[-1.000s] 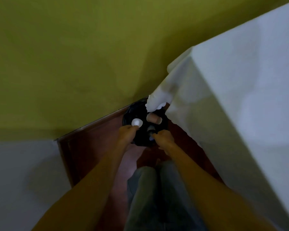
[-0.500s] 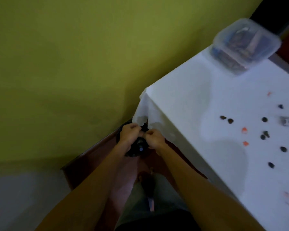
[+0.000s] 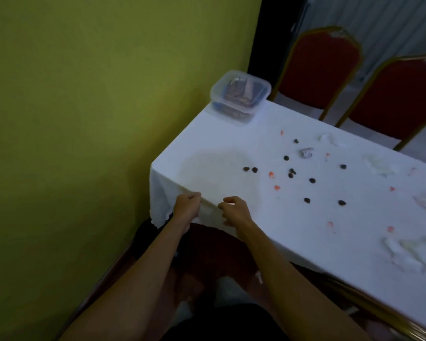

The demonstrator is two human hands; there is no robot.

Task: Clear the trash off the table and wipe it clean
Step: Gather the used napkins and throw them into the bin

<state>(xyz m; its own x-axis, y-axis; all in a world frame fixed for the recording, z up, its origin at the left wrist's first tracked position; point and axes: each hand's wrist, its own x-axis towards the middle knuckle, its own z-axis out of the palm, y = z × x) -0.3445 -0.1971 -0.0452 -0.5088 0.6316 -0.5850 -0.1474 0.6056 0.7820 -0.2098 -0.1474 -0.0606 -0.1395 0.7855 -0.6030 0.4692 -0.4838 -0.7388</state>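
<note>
Tablecloth point(image 3: 305, 244) littered with dark and red scraps point(image 3: 312, 180), green wall point(image 3: 84, 119) beside, left hand point(image 3: 186, 205), right hand point(image 3: 234, 210), each grip curled empty.

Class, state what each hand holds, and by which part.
The right hand is curled, holding nothing visible. The left hand is curled against the near edge of the tablecloth; whether it pinches it cannot be told.

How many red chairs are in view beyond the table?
2. One chair stands beyond the table, right of the box; the second chair is right of it, cut by the frame edge. More may lie out of view.
</note>
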